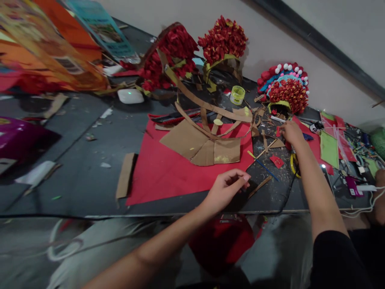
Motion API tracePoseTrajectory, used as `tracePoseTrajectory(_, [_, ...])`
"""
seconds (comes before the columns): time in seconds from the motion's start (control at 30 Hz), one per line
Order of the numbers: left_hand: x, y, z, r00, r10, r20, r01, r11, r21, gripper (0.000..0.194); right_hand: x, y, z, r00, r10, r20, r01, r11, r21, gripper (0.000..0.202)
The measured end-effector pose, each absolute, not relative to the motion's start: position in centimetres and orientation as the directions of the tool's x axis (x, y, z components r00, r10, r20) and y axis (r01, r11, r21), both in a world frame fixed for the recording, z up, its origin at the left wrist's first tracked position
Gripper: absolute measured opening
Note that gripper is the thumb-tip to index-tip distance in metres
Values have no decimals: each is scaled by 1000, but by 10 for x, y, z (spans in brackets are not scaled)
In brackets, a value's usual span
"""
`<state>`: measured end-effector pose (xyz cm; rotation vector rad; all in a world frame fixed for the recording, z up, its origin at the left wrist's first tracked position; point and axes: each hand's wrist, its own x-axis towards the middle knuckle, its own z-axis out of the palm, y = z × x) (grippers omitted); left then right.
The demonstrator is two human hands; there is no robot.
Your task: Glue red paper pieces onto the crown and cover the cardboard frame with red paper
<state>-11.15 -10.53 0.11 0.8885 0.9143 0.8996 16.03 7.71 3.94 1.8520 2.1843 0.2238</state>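
Two hands, apart: the right hand (291, 132), its hold impossible to tell, reaches into scraps (265, 141) right of the red sheet (168, 176), seemingly picking, so a neat pinch is called for; the left hand (230, 184), loosely curled, empty, hovers at the sheet's near-right corner; a cardboard cutout (202, 149) lies on the sheet, a paintbrush (264, 167) cluttering its right

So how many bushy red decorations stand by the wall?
3: a dark red one at left, a red-and-yellow one in the middle, and a white-dotted one at right. Others may be hidden at far left.
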Motion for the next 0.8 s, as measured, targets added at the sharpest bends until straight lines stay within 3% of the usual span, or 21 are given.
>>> tracePoseTrajectory(0.17, [-112,-106,3,331,908,-257,-250,347,904,36,165,50,58,-161,987,1,968,158,196,30])
tracePoseTrajectory(0.33, [-113,-106,8,347,905,-247,-253,344,904,36,167,-3,61,-144,987,-73,984,151,95,23])
tracePoseTrajectory(0.6, [-112,-107,8,352,901,-254,-240,349,906,37,161,-51,46,-89,977,-195,977,124,173,24])
tracePoseTrajectory(0.8, [-112,-107,9,355,903,-241,-238,337,911,39,159,-58,36,-66,980,-188,991,86,99,17])
